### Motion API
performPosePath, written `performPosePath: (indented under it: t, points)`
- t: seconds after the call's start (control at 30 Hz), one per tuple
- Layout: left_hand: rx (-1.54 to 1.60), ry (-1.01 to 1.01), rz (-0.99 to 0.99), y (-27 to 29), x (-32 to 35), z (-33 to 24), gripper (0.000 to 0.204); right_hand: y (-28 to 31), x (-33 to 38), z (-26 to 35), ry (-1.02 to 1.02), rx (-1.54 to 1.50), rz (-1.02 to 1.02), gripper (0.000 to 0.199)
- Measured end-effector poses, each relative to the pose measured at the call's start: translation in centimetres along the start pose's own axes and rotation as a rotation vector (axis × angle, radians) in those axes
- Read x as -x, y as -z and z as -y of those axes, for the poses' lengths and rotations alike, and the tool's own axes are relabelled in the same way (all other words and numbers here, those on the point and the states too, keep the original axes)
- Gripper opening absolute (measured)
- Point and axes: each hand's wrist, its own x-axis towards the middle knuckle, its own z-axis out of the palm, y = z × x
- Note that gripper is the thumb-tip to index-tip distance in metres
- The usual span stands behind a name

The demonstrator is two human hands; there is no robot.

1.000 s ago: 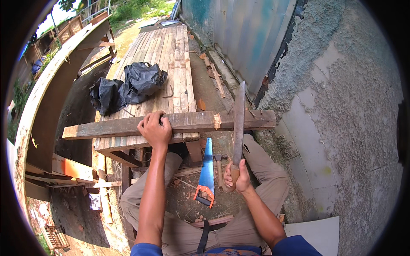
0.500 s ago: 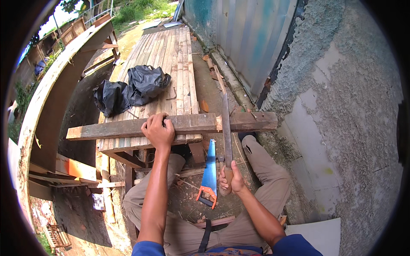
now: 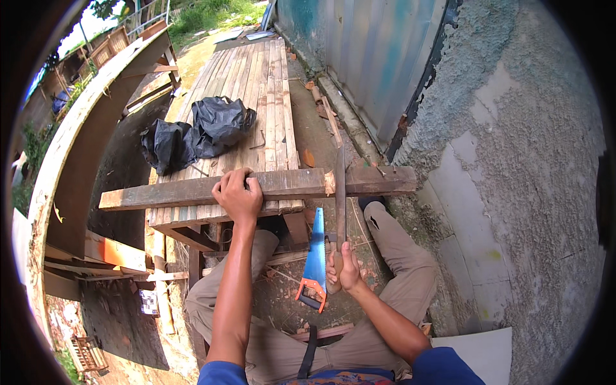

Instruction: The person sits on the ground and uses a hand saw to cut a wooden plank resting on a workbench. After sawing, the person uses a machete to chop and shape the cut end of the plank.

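Note:
A long, dark wooden beam (image 3: 160, 194) lies crosswise over the near end of a slatted bench, its right part sticking out past the bench. My left hand (image 3: 239, 197) is clamped on top of it, fingers curled over the far edge. In my right hand (image 3: 347, 268) is a machete (image 3: 341, 208), gripped by its wooden handle with the blade pointing away from me. The blade passes over the beam just right of a pale, freshly cut notch (image 3: 330, 183); whether it touches the wood I cannot tell.
A blue handsaw (image 3: 315, 253) with an orange handle stands between my knees, left of the machete. Crumpled black plastic bags (image 3: 221, 127) and a bent metal piece (image 3: 259, 140) rest on the slatted bench (image 3: 273, 96). A rough wall (image 3: 513, 160) rises at right.
My right hand has shifted slightly up and left, and the machete has turned, so its blade looks narrower and its tip sits lower in the picture. My left hand holds its place on the beam.

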Motion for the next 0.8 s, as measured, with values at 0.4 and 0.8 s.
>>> performPosePath:
  t: [0.4,0.8]
  points:
    - [-0.014,0.005,-0.004,0.3,0.3,0.3,0.015,-4.1,-1.1,12.8,0.888,-0.134,0.152,0.076]
    - [-0.016,0.019,0.007,0.3,0.7,0.6,0.015,-3.3,3.9,11.6,0.428,-0.223,0.159,0.073]
